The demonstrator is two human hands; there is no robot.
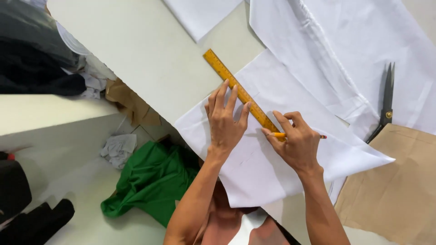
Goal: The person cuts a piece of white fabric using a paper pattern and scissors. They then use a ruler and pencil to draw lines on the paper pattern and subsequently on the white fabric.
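right grip [297, 140] pinching a pencil [278, 134] against the ruler's lower end.
left hand [225, 120] spread flat, pressing yellow ruler [240, 93] diagonally across white fabric [281, 159].

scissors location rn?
Head view, right side: the scissors lie closed on the white fabric, just above the brown paper, right of the right hand.

A single head-worn camera looks steeply down from above the person's own forearms, close over the near corner of the pale table [150, 59]. The table edge runs diagonally through the frame, the floor [81, 181] showing at lower left, so the view sits tilted.
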